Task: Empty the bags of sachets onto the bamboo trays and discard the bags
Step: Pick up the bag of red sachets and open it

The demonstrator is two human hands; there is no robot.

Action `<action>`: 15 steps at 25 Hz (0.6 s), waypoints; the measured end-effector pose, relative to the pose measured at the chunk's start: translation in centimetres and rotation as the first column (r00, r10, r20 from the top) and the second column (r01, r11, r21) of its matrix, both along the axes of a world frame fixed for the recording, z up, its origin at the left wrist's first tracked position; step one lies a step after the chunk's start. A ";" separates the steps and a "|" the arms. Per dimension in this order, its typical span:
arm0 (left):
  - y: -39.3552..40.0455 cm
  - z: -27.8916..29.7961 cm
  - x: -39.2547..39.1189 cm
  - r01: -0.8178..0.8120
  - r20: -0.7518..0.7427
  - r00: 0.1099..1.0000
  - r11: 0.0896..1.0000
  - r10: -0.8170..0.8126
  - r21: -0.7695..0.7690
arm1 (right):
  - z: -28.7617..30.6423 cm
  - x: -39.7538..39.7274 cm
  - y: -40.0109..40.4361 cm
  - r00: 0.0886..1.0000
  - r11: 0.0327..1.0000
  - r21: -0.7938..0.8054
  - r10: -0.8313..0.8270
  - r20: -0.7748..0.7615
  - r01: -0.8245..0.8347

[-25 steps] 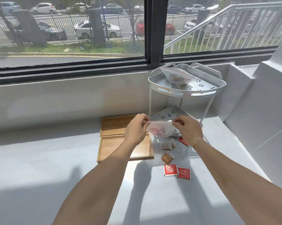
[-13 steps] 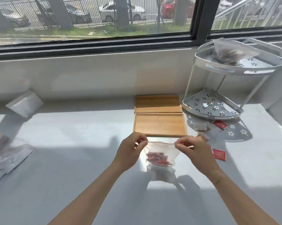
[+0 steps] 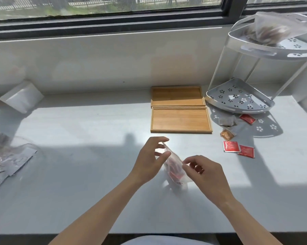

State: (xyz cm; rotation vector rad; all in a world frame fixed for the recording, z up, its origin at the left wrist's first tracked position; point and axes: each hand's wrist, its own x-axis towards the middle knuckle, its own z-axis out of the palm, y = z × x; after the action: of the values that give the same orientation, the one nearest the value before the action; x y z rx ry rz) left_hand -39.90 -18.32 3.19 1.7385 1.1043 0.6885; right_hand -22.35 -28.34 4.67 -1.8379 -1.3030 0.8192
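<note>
Both my hands hold a small clear bag of red sachets (image 3: pixel 174 167) just above the white counter. My left hand (image 3: pixel 150 158) pinches its upper edge with thumb and finger; my right hand (image 3: pixel 202 171) pinches the other edge. Two bamboo trays lie beyond, the near tray (image 3: pixel 181 120) and the far tray (image 3: pixel 177 96), both holding nothing. A second clear bag of sachets (image 3: pixel 271 30) rests on the top tier of the white corner rack.
The white rack's lower tier (image 3: pixel 241 98) stands right of the trays. Loose red sachets (image 3: pixel 237 147) and brownish ones (image 3: pixel 227 134) lie on the counter by it. Clear and silver packets (image 3: pixel 9 160) sit at the far left, a white pouch (image 3: pixel 21 98) behind them.
My hands brought the bag from the rack toward me, lower over the counter. The bag has turned edge-on, with my left hand now higher than my right. The view swung left and down.
</note>
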 end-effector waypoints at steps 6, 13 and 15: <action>-2.1 2.1 0.5 -0.232 -0.095 0.972 0.944 0.215 -0.234 | 0.1 -2.2 -0.1 0.989 0.997 0.041 -0.076 0.128 0.071; -0.9 3.3 -0.4 -0.133 -0.139 0.988 0.840 0.069 -0.527 | 0.3 -3.8 0.0 0.974 0.995 0.046 0.082 0.213 -0.094; -0.6 3.3 -0.9 -0.108 -0.133 0.990 0.833 0.042 -0.542 | 0.9 -3.8 0.3 0.997 0.997 -0.041 0.062 0.056 -0.059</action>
State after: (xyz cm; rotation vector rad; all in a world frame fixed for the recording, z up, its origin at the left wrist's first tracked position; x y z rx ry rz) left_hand -40.80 -18.92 6.51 1.2510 1.3037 0.2692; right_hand -26.13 -28.03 5.53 -1.8730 -1.3935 0.8352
